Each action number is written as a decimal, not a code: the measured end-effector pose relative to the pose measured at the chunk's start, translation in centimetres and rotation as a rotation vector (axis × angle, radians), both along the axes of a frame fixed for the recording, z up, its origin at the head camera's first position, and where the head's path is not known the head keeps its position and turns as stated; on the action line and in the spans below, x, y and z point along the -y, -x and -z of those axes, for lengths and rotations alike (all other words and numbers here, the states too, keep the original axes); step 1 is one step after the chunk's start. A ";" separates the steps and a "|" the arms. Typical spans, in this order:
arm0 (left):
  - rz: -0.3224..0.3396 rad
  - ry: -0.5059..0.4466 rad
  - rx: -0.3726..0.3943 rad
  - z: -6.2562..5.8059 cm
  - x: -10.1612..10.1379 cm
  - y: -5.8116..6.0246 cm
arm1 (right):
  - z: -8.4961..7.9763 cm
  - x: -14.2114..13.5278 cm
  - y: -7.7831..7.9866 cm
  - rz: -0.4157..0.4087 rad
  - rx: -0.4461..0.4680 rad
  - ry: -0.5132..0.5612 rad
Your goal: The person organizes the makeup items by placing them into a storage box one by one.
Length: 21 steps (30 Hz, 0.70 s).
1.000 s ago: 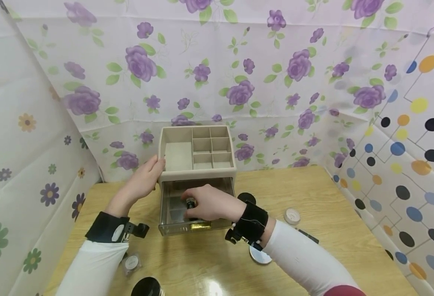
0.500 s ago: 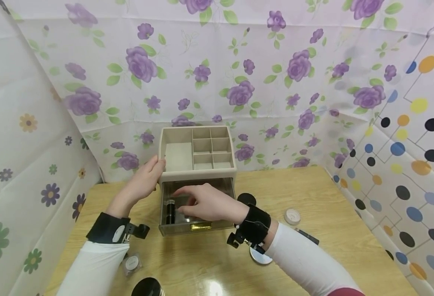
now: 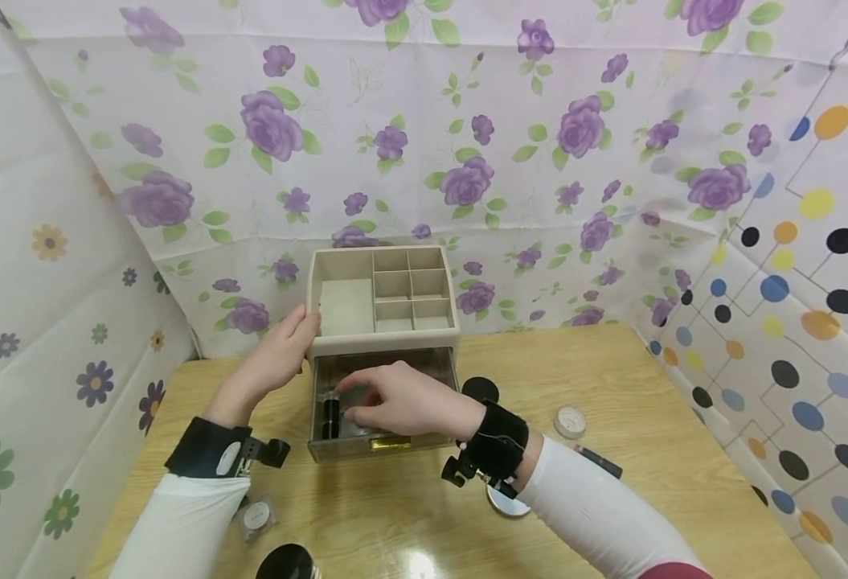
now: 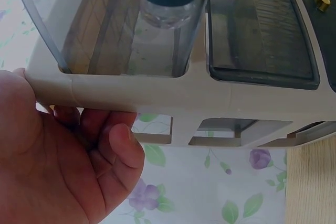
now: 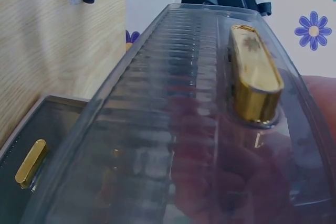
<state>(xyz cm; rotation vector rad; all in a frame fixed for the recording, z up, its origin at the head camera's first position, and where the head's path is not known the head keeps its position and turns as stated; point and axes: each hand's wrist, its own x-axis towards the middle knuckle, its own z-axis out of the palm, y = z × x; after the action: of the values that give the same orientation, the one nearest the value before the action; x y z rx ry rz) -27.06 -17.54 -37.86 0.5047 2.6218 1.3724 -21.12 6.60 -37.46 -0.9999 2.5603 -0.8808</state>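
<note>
Left hand (image 3: 273, 354): fingers curled round the left side of the beige organizer (image 3: 383, 341), near the worktop's (image 3: 539, 370) back edge. Drawer (image 3: 344, 451) out; black tube (image 3: 331, 418) in its front left corner. Right hand (image 3: 405, 400): just right of tube, thumb and index moderately apart; contact unclear. Toward worktop's right edge: round case (image 3: 570, 422), dark stick (image 3: 600, 461).

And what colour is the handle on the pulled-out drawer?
The handle is shiny gold; it shows best in the right wrist view.

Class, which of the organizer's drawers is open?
The top drawer: it is pulled out, the right hand reaching into it, while the drawers below sit closed.
</note>
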 end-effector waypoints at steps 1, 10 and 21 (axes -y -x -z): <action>0.002 0.000 -0.002 0.0 0.0 0.0 | -0.1 -0.1 0.0 -0.001 -0.002 -0.001; 0.004 -0.001 -0.025 0.3 -0.2 0.2 | -1.0 -2.6 -0.8 0.024 0.041 0.104; 0.002 0.012 -0.049 -0.1 -0.2 0.2 | -0.7 -11.9 -3.1 0.197 0.077 0.414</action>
<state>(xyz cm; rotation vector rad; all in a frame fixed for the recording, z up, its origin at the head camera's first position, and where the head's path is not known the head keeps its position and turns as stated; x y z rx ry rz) -27.28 -17.36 -37.76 0.5457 2.6653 1.3598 -18.02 18.48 -36.76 -0.7979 2.4944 -1.5180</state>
